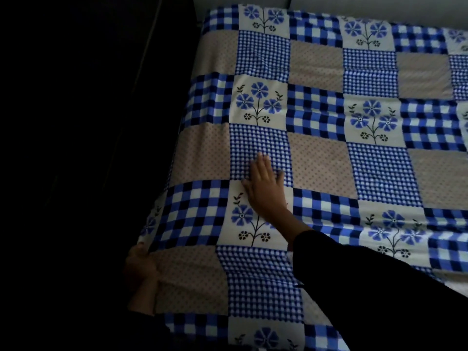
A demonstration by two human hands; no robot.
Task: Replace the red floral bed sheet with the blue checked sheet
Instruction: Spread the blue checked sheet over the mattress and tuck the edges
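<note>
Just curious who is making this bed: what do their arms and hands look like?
Both hands are bare, without gloves. The right hand has a long black sleeve down to its wrist. The left hand sits in shadow; its wrist looks uncovered.

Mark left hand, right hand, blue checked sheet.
left hand [140,264], head view, back of the hand at the sheet's edge.
right hand [263,184], head view, back of the flat hand.
blue checked sheet [321,160], head view, bare beige dotted patch.
</note>
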